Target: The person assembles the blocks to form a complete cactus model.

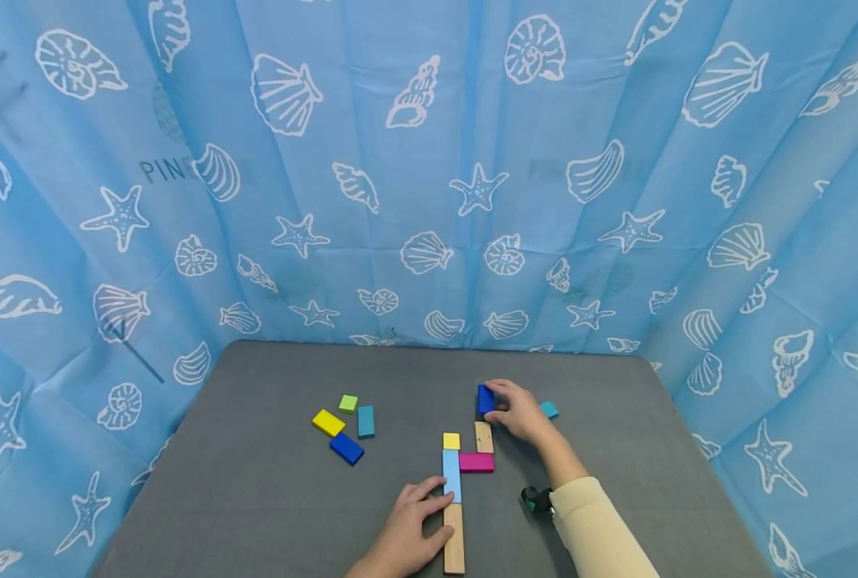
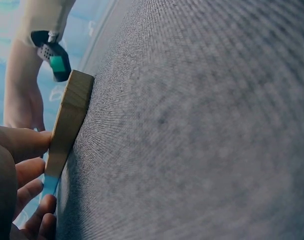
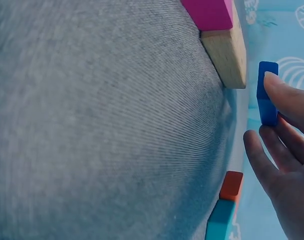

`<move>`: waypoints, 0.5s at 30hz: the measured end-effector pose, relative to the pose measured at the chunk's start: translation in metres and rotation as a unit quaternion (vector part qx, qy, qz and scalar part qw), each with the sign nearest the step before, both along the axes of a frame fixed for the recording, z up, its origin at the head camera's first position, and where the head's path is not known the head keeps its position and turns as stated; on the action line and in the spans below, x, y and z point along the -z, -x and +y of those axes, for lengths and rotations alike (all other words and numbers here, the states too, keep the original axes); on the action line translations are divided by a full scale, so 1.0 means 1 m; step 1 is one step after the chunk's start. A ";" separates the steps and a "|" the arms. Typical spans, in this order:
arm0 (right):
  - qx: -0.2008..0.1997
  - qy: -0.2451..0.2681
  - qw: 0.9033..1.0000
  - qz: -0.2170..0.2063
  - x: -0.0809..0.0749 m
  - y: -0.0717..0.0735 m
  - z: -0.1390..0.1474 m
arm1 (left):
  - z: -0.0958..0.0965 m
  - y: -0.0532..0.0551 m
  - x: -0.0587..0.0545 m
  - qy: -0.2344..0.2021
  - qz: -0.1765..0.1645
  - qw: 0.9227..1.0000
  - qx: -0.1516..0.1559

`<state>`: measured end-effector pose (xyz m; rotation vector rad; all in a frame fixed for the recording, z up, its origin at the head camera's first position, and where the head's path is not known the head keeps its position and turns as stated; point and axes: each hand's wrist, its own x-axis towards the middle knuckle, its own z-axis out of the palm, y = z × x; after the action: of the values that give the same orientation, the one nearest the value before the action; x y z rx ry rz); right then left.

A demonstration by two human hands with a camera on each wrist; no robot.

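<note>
A dark blue block [image 1: 485, 400] is pinched between the thumb and fingers of my right hand [image 1: 521, 416]. In the right wrist view the blue block [image 3: 267, 95] is held off the cloth, beyond the end of a short wooden block [image 3: 226, 60]. That wooden block meets a magenta block [image 1: 477, 463], which sits against a light blue block [image 1: 451, 474]. A yellow block [image 1: 451, 441] is at the far end of the light blue one, a long wooden block [image 1: 453, 546] at its near end. My left hand [image 1: 410, 530] rests its fingertips on the light blue and long wooden blocks.
Left of the row lie a green block [image 1: 348, 404], a yellow block [image 1: 328, 422], a teal block [image 1: 366, 421] and another dark blue block [image 1: 347, 449]. Behind my right hand are a teal block [image 3: 220, 220] and an orange block [image 3: 231, 185]. A shell-patterned curtain [image 1: 429, 201] surrounds the grey table.
</note>
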<state>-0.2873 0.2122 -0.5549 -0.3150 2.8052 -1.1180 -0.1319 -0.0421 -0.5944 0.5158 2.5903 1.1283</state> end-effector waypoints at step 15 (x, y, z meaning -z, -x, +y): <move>-0.023 -0.017 0.999 -0.026 0.009 0.003 -0.005 | 0.001 -0.001 0.002 0.001 -0.004 1.000 -0.003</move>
<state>-0.2898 0.2073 -0.5636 -0.3414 2.7540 -1.0525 -0.1314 -0.0411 -0.5964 0.5020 2.5886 1.1271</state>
